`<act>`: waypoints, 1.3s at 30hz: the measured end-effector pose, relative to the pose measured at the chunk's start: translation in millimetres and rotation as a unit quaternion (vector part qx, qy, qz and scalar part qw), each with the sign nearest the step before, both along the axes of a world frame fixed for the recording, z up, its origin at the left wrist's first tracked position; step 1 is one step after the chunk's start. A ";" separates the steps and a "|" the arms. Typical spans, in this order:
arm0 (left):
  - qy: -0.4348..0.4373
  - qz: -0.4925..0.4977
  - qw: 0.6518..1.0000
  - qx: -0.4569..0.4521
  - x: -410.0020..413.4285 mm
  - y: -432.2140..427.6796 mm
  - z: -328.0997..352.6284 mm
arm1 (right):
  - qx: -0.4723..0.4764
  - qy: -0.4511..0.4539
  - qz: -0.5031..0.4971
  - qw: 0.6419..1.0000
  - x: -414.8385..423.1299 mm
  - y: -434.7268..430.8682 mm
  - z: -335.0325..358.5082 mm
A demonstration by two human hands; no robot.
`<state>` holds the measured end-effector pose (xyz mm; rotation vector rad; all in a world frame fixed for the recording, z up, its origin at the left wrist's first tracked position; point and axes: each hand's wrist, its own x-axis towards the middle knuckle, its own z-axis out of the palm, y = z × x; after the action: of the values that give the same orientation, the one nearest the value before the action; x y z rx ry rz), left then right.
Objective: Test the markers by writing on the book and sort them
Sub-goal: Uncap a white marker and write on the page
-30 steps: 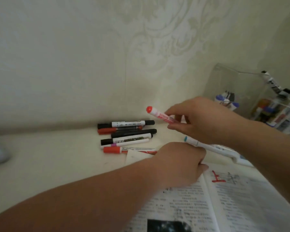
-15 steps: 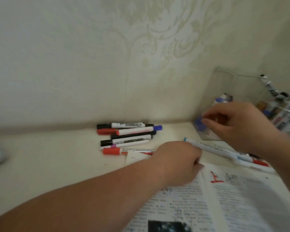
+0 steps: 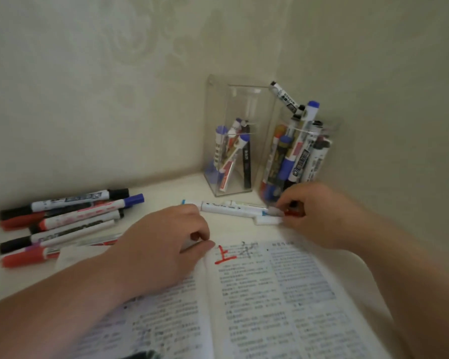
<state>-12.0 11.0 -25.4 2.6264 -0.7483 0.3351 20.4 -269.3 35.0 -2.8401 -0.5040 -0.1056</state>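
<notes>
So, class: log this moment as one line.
left hand: rests on open book | right hand: pinches white marker on desk | red mark: on book

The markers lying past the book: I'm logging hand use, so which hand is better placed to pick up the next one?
Right. The right hand pinches at the loose markers beyond the book, while the left hand holds the left page down.
</notes>
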 end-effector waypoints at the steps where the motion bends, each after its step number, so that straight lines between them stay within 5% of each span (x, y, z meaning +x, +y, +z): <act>1: -0.001 0.001 1.000 -0.001 0.3 -0.8 0.5 | -0.008 0.009 -0.003 1.000 0.6 -1.4 -0.1; 14: -0.015 -0.002 1.000 -0.016 -1.3 -3.6 1.6 | -0.074 0.027 0.013 0.997 -3.7 15.1 -4.1; 17: -0.029 -0.003 0.999 -0.044 -4.0 -3.3 0.8 | 0.030 -0.044 0.022 0.998 -7.2 8.2 -0.5; 19: -0.041 -0.007 0.996 -0.074 -6.3 -3.4 1.6 | 0.294 -0.073 0.002 0.953 -12.9 4.8 5.5; 21: -0.046 -0.013 0.994 -0.103 -8.1 -4.1 2.7 | 0.556 0.003 0.006 0.831 -15.8 6.4 8.8; 23: -0.043 -0.016 0.992 -0.117 -8.8 -5.2 4.1 | 0.650 0.073 0.032 0.755 -15.6 11.7 4.2; 26: -0.021 -0.036 0.991 -0.130 -9.6 -6.6 6.1 | 0.669 0.176 0.077 0.718 -13.1 21.0 -4.7; 31: -0.040 -0.041 0.989 -0.133 -11.1 -7.9 6.7 | 0.607 0.245 0.064 0.753 -13.1 34.7 -20.0; 35: -0.061 -0.047 0.987 -0.140 -14.0 -9.2 11.8 | 0.403 0.254 0.076 0.876 -29.1 41.5 -11.8; 39: -0.059 -0.105 0.989 -0.090 -11.1 -10.3 11.9 | 0.309 0.289 0.107 0.900 -34.7 41.9 -6.2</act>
<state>-23.1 0.7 -13.5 2.3514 -0.9762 0.4773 -14.2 -227.4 28.7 -2.0364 -0.5213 0.5131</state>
